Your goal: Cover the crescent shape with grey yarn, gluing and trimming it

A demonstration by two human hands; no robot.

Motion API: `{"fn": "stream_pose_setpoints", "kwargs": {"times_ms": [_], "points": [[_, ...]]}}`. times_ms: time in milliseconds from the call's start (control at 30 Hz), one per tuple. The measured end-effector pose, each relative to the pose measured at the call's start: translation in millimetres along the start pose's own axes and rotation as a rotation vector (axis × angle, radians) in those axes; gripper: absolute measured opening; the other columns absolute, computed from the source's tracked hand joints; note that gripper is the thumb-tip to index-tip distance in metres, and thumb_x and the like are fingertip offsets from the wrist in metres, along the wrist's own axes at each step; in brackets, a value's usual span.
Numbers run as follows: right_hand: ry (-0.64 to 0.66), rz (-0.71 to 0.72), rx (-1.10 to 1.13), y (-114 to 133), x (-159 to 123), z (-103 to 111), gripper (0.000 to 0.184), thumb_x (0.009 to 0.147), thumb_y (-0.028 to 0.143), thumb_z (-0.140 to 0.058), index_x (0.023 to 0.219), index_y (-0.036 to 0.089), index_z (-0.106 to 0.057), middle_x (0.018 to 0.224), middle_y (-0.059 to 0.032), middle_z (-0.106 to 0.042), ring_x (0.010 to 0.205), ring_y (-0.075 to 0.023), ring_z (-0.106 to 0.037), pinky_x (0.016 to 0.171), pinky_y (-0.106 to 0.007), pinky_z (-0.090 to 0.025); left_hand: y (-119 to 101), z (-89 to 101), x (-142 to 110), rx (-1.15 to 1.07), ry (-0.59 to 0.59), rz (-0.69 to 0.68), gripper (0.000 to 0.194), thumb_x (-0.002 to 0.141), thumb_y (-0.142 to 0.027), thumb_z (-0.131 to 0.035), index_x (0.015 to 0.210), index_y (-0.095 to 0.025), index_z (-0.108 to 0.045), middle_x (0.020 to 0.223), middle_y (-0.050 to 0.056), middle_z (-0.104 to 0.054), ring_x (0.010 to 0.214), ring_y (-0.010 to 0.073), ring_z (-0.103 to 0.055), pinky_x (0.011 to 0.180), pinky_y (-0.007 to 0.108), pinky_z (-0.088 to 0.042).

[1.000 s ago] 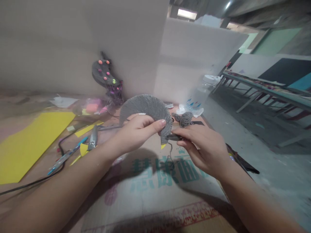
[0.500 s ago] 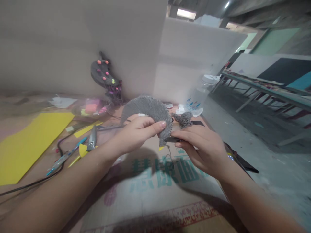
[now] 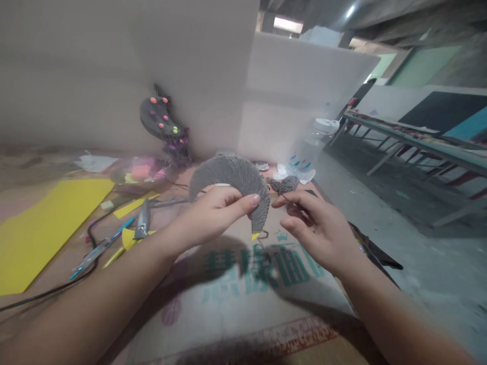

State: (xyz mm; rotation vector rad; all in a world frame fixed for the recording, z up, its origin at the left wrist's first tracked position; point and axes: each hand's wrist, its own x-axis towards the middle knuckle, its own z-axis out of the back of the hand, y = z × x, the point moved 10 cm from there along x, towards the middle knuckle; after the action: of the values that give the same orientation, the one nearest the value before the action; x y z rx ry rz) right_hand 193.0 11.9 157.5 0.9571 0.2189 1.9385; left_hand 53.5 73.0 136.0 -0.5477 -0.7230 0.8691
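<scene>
The large grey, yarn-wrapped crescent [image 3: 232, 170] arches from 9 o'clock over 12 to its yellow-ended tip at 5. It lies at 12 o'clock from the left hand [image 3: 220, 210], the nearer one, whose thumb and fingers close on its inner edge. At 10 o'clock from the right hand [image 3: 315, 228], it is untouched there; that hand's thumb and forefinger are slightly parted, any hold unclear.

Teal Chinese chars 慧康面 [image 3: 256, 269] (1st blurry) & crown logo [image 3: 281, 235] on pale sheet [image 3: 224, 322].
</scene>
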Motion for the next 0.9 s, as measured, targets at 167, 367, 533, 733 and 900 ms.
{"fn": "stream_pose_setpoints", "kwargs": {"times_ms": [167,367,533,733,900], "points": [[0.101,-0.250,0.318,-18.4,3.8,-20.3,0.019,0.086,0.033,-0.059,0.074,0.019,-0.058,0.064,0.0030,-0.049,0.058,-0.0104,-0.043,0.053,-0.024,-0.032,-6.5,-16.6,-3.4,-0.010,0.126,-0.093,0.054,0.090,-0.054,-0.047,0.049,-0.018,-0.042,0.047,-0.006,-0.030,0.046,0.0080,-0.033,0.044,0.024,-0.020],[0.202,-0.272,0.388,-18.0,4.5,-33.0,0.023,0.084,0.028,-0.058,0.064,0.019,-0.050,0.062,0.0043,-0.040,0.059,-0.0101,-0.037,0.054,-0.025,-0.028,-12.9,-17.9,-5.9,-0.019,0.142,-0.181,0.051,0.093,-0.050,-0.046,0.055,-0.017,-0.050,0.053,-0.004,-0.044,0.053,0.0092,-0.042,0.052,0.022,-0.032],[0.111,-0.267,0.466,-18.9,7.9,-24.0,0.023,0.081,0.025,-0.058,0.062,0.020,-0.047,0.060,0.0054,-0.035,0.057,-0.0096,-0.032,0.055,-0.025,-0.028,-24.9,-18.8,-7.8,-0.119,0.207,-0.239,0.037,0.094,-0.043,-0.049,0.071,-0.017,-0.061,0.066,-0.003,-0.055,0.064,0.0104,-0.049,0.061,0.022,-0.038],[0.116,-0.265,0.424,-17.9,8.8,-24.3,0.027,0.082,0.026,-0.057,0.059,0.020,-0.044,0.060,0.0053,-0.033,0.057,-0.0094,-0.031,0.054,-0.025,-0.028,-23.5,-19.2,-7.3,-0.086,0.186,-0.184,0.027,0.086,-0.037,-0.063,0.068,-0.017,-0.063,0.064,-0.003,-0.053,0.064,0.0103,-0.047,0.060,0.021,-0.038],[0.105,-0.258,0.414,-16.3,8.6,-22.4,0.029,0.082,0.028,-0.058,0.058,0.020,-0.043,0.060,0.0058,-0.030,0.055,-0.0089,-0.027,0.053,-0.025,-0.026,-24.9,-21.3,-6.4,-0.145,0.215,-0.199,0.026,0.087,-0.035,-0.062,0.069,-0.017,-0.064,0.067,-0.003,-0.054,0.064,0.0099,-0.048,0.061,0.021,-0.039]]}}
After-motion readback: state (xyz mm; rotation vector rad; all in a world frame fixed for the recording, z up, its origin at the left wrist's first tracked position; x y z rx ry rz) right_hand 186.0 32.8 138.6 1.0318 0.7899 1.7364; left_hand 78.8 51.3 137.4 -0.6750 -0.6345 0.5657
